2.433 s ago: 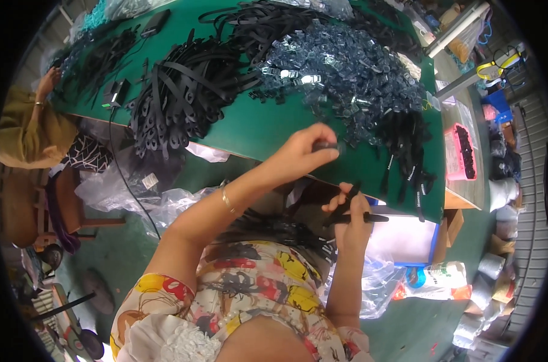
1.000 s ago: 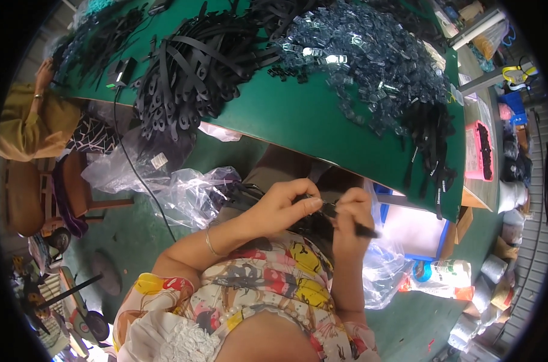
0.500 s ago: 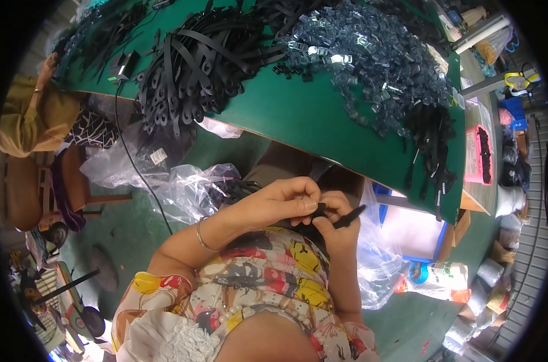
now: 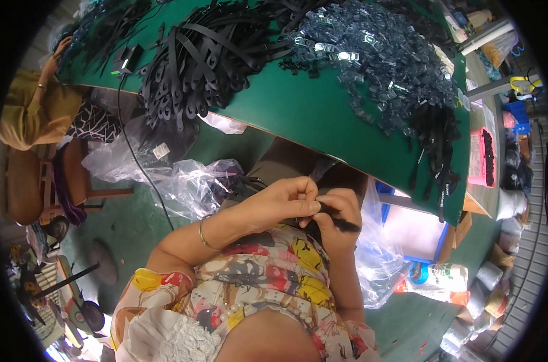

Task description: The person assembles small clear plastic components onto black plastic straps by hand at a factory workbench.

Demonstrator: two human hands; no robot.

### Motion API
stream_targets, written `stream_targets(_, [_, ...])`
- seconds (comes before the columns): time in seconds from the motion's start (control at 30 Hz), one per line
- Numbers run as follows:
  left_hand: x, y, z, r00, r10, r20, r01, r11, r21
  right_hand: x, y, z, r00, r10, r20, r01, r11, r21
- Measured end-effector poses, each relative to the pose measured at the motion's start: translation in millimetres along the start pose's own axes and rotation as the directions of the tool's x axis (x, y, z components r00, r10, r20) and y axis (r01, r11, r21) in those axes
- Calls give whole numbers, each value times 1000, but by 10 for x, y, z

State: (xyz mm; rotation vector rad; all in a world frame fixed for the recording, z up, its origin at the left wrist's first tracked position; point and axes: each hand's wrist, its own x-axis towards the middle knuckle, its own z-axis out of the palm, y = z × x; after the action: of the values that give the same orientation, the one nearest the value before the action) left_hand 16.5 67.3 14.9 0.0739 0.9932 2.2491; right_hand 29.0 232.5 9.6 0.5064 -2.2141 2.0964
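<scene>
My left hand point(image 4: 289, 204), with a bangle at its wrist, pinches thumb against fingers just above my lap. Against its fingertips, my right hand point(image 4: 340, 217) is closed around a narrow black strap point(image 4: 347, 225), whose short end sticks out to the right. The strap's other part runs between both hands' fingertips, where the fingers hide most of it. Whether a small fitting is on it, I cannot tell. On the green table point(image 4: 286, 111) ahead lie a heap of black straps point(image 4: 192, 72) and a heap of clear bluish plastic buckles point(image 4: 382, 66).
Thin black straps with printing point(image 4: 440, 163) hang over the table's right edge. A black box with a cable point(image 4: 127, 59) sits at the left. Clear plastic bags point(image 4: 192, 187) lie below the table. A co-worker's sleeve point(image 4: 29, 105) is at the far left; a pink tray point(image 4: 484, 157) stands right.
My right hand has turned slightly inward and its fingers have closed more over the strap, so less of the strap's end shows. The left hand keeps its pinch, almost in place.
</scene>
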Motion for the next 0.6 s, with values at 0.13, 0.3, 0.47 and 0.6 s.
stream_targets(0.13, [22, -30, 6, 998, 38, -46, -41, 996, -75, 94, -71, -34, 978, -187, 97, 209, 921, -329])
stream_targets(0.3, [-5, 32, 26, 974, 162, -158, -135, 976, 168, 111, -69, -97, 971, -181, -155, 113, 923, -369])
stream_targets(0.47, [-6, 61, 3, 865, 496, 80, -390, 563, 729, 138, -233, -147, 942, 322, 91, -309, 941, -138])
stream_targets(0.6, [-50, 140, 28, 912, 392, 123, -282, 380, 881, 129, -219, -145, 951, 266, 156, -228, 947, -227])
